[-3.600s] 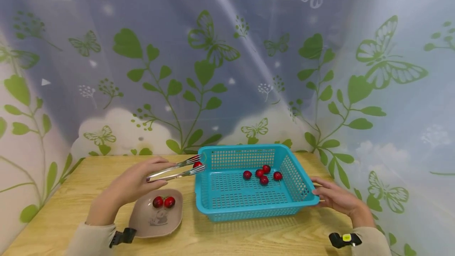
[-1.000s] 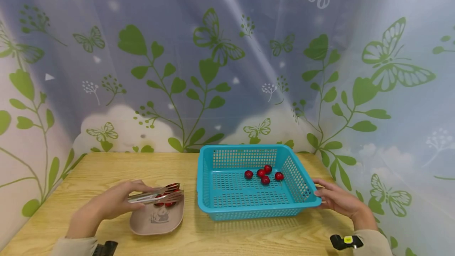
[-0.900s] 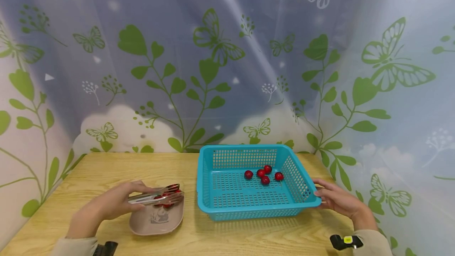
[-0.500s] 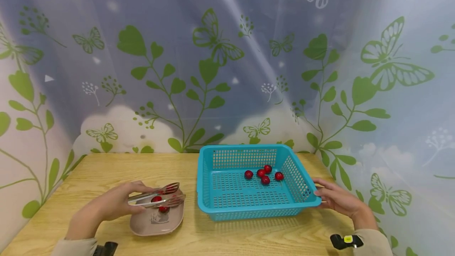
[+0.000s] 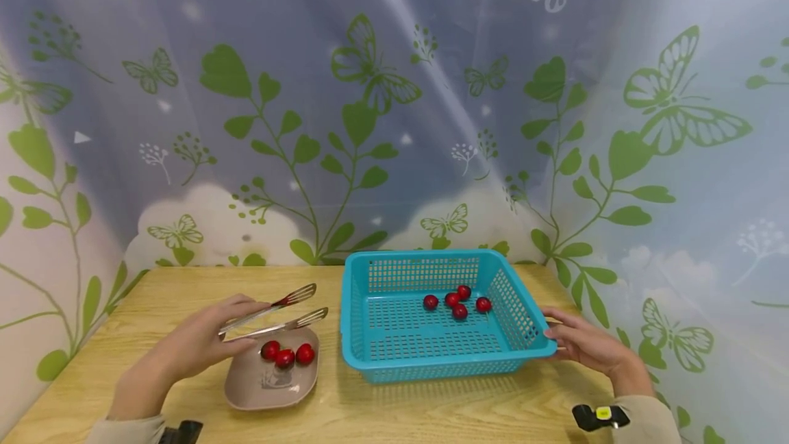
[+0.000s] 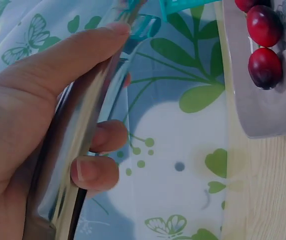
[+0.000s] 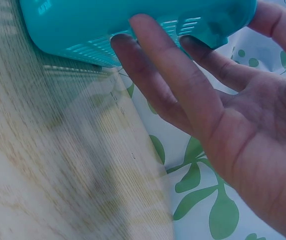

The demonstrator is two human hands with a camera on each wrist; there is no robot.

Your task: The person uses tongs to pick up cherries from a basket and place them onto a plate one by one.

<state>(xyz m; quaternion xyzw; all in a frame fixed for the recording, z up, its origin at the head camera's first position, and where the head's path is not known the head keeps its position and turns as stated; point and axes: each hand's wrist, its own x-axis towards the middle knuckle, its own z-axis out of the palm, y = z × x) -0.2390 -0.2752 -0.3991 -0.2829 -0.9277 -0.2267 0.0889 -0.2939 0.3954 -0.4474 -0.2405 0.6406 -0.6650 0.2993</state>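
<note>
My left hand (image 5: 185, 341) grips metal tongs (image 5: 271, 326), seen close up as a shiny handle (image 6: 78, 135) between thumb and fingers in the left wrist view. Their slotted ends stand spread apart with nothing between them, above the far edge of a beige plate (image 5: 246, 389). Three dark red cherries (image 5: 285, 359) lie together on that plate. At the right, my right hand (image 5: 585, 342) holds the corner of a blue plastic basket (image 5: 431, 363), thumb at the rim and fingers (image 7: 167, 55) against its outside. Several more cherries (image 5: 453, 300) lie on the basket floor.
Plate and basket stand side by side on a light wooden table (image 5: 345, 416), a narrow strip of tabletop between them. A curtain (image 5: 394, 156) printed with leaves and butterflies hangs along the back and sides, close behind the basket.
The tongs carried a cherry from the basket's left side over to the plate and released it there; the plate's two cherries became three. The tongs then spread and rose. My right hand stayed put.
</note>
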